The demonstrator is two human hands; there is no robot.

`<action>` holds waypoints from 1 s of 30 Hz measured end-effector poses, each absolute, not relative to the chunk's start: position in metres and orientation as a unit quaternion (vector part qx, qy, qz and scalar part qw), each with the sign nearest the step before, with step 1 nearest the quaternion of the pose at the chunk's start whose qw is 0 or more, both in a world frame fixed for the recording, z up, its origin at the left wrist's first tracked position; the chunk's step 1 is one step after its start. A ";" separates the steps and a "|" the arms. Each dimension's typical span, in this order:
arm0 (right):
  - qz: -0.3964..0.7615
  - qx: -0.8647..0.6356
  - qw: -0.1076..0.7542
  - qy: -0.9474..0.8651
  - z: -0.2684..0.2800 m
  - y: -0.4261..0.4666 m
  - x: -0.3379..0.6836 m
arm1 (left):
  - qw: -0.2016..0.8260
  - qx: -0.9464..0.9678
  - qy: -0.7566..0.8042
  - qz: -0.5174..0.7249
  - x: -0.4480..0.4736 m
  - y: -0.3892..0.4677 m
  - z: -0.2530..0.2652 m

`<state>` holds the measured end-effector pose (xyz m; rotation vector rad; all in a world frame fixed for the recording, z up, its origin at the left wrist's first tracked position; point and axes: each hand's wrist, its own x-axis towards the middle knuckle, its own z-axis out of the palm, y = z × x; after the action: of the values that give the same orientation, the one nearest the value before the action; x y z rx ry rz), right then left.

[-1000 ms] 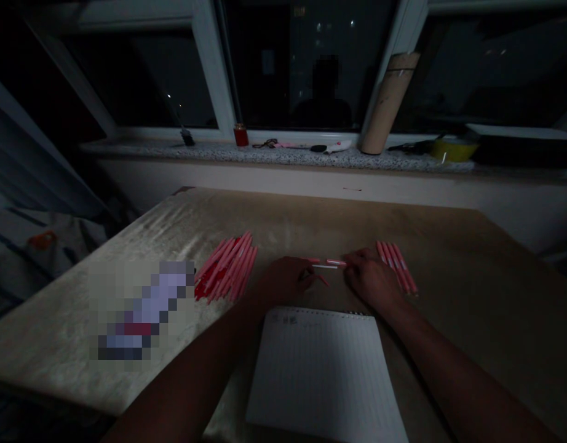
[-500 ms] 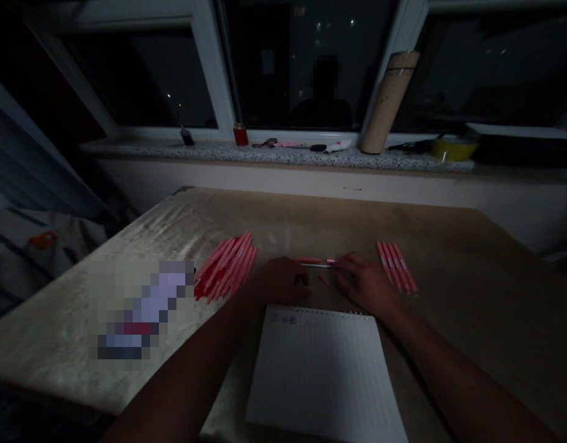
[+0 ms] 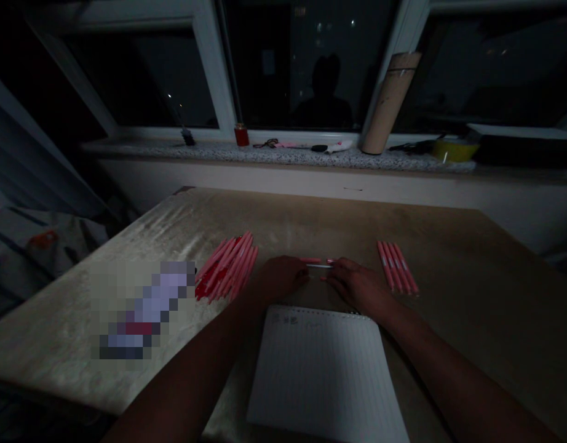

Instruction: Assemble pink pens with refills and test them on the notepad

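- The left hand (image 3: 280,278) lies knuckles-up on the table (image 3: 472,277), fingers curled loosely inward; its fingertips reach the end of a thin pink pen part (image 3: 311,261) — in this dim light I cannot tell whether they pinch it or only touch it.
- The right hand (image 3: 357,284) mirrors it just across a small gap, fingers bent and half closed, tips at the other end of a slim pale refill (image 3: 321,266) that lies crosswise between the two hands. Whether it really grips that is not clear either.
- Both thin pieces sit on the table just beyond the top edge of a notebook (image 3: 325,375), a spiral-bound pad of pale ruled paper lying flat between the forearms.
- To the left, near the left hand, a heap of pink pens (image 3: 228,266) fans out, slender glossy sticks with red ends toward the near side.
- To the right, a neat row of pink pens (image 3: 398,267) lies side by side, close to the right hand but apart from it.
- The tabletop is a dull tan sheet, smooth and faintly shiny where light catches it.
- On the speckled stone windowsill (image 3: 283,155) behind, a brown cardboard tube (image 3: 388,103) leans against the window frame, and a small red cup (image 3: 240,135) stands nearby.
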<state>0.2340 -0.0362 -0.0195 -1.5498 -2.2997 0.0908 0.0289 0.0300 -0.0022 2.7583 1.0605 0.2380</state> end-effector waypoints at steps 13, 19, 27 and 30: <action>0.046 -0.614 0.321 -0.720 -0.012 -0.035 0.243 | 0.111 0.879 0.410 0.218 0.018 0.045 -0.003; 0.183 -0.651 0.504 -0.537 -0.029 -0.023 0.261 | 0.268 0.759 0.452 0.386 0.021 0.051 -0.016; 0.253 -0.643 0.479 -0.541 -0.033 -0.017 0.260 | 0.226 0.853 0.361 0.303 0.025 0.052 -0.031; 0.255 -0.642 0.482 -0.539 -0.033 -0.018 0.257 | 0.215 0.861 0.358 0.289 0.024 0.051 -0.031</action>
<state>0.2573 -0.0178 -0.0327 -1.5652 -1.3150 0.6216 0.0239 0.0515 -0.0306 2.3878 0.9923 0.8021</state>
